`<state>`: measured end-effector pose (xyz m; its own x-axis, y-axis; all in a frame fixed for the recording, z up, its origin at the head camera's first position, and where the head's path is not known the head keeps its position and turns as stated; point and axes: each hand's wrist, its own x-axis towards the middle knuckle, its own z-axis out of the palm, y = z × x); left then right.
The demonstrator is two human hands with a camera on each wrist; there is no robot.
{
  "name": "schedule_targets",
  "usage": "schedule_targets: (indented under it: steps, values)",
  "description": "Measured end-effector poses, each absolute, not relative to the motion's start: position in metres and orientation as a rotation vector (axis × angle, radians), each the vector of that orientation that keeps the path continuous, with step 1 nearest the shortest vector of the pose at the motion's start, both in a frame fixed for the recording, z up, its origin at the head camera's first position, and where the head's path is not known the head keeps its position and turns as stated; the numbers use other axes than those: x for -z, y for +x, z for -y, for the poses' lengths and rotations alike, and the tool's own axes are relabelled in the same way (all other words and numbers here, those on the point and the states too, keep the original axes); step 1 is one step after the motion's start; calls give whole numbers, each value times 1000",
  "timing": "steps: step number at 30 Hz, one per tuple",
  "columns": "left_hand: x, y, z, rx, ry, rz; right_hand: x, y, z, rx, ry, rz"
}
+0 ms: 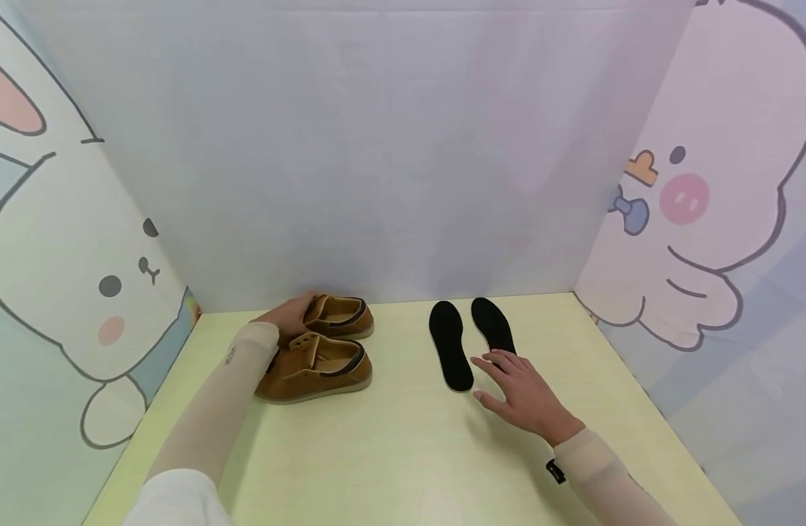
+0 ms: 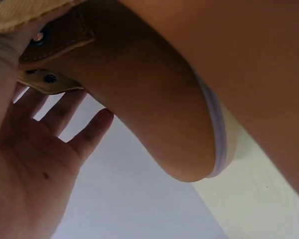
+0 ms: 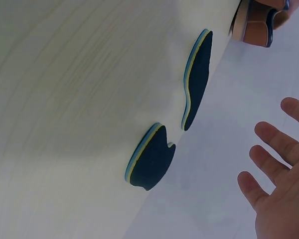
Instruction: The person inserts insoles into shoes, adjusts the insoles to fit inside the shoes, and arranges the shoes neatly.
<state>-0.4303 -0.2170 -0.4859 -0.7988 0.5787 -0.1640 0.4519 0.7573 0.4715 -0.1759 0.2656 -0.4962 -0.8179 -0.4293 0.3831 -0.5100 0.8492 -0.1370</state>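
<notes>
Two brown lace-up style shoes stand side by side at the table's left, toes to the left. My left hand (image 1: 289, 315) spans the front of the far shoe (image 1: 342, 315), thumb on the near side and fingers round the far side; the left wrist view has its fingers (image 2: 92, 134) against the shoe's side by the eyelet flap. Beside that wrist lies the near shoe (image 1: 320, 372), its toe partly covered by the forearm. My right hand (image 1: 524, 394), fingers spread and holding nothing, hovers over the lower end of the right black insole (image 1: 491, 321). Left of it lies another black insole (image 1: 451, 343).
Both insoles show blue and yellow layers along their edges in the right wrist view. A pale wooden table (image 1: 389, 453) carries everything. A plain white wall (image 1: 376, 146) stands behind, with cartoon-printed panels (image 1: 725, 183) at both sides.
</notes>
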Motion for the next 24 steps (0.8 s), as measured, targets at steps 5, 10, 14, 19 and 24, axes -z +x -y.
schedule_targets:
  steps: [5,10,14,19,24]
  values:
    - [490,-430,221,-580,884,-2715,494,-175,-265,-339,689,2700]
    - [488,-426,222,-531,919,-2765,496,-175,-265,-330,697,2695]
    - [480,-421,219,-504,921,-2794,497,-175,-264,-328,689,2700]
    - [469,-420,211,-507,971,-2787,498,-176,-265,-325,684,2695]
    - [462,-424,204,-449,1056,-2717,497,-178,-262,-333,696,2680]
